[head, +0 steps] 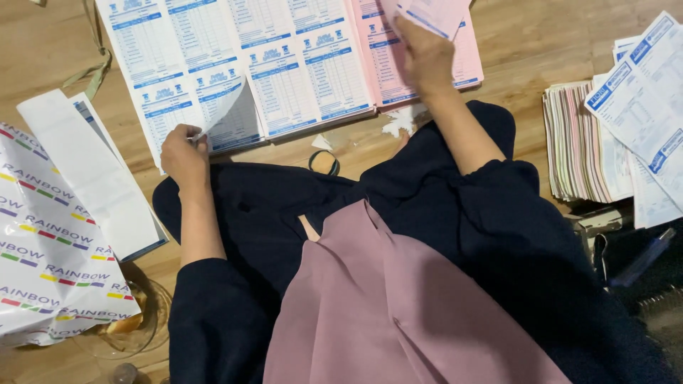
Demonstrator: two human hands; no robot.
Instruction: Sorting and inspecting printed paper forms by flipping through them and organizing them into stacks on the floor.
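Floorboards (pixel 519 43) of pale wood carry a spread of printed forms (pixel 284 64). Left hand (pixel 183 151) pinches a white sheet's corner (pixel 224 107); right hand (pixel 425 53) grips a pink slip (pixel 434 14). Paper stack (pixel 580 142) lies right.

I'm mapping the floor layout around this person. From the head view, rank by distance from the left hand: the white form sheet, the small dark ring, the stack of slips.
From the left hand:
1. White form sheet, corner pinched in it.
2. Small dark ring, on the floor to its right.
3. Stack of slips, far right.
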